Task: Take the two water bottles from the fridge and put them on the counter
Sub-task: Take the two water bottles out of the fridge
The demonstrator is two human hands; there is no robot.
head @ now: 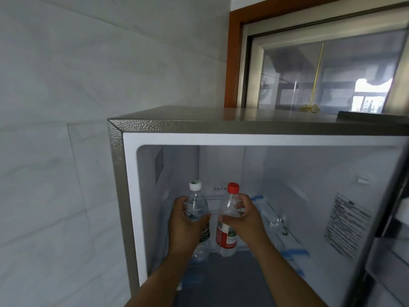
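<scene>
Head view. Pale tiled wall (55, 85) on the left, wood-framed window (321, 69) behind. Open fridge (221, 127) fills the lower frame; its top is about at eye level, interior white and nearly bare, door swung off to the right edge.

Two bottles stand upright on the fridge shelf (243, 269), side by side, close but not touching as far as I can tell. Left hand (184, 224) is wrapped round the shoulder of the white-capped bottle (197, 207). Right hand (243, 218) is closed round the upper body of the red-capped bottle (229, 218). Both grips look full, fingers curled well round.

Step in hand, as I judge it: lifting both out together. Best done by raising each bottle just clear of the shelf, keeping them upright and apart so they do not knock, then drawing straight back toward the body.

Room: generous headroom under the fridge ceiling; left wall of the cavity sits near the left hand, so avoid drifting that way. Open space to the right. Worktop not in view.
</scene>
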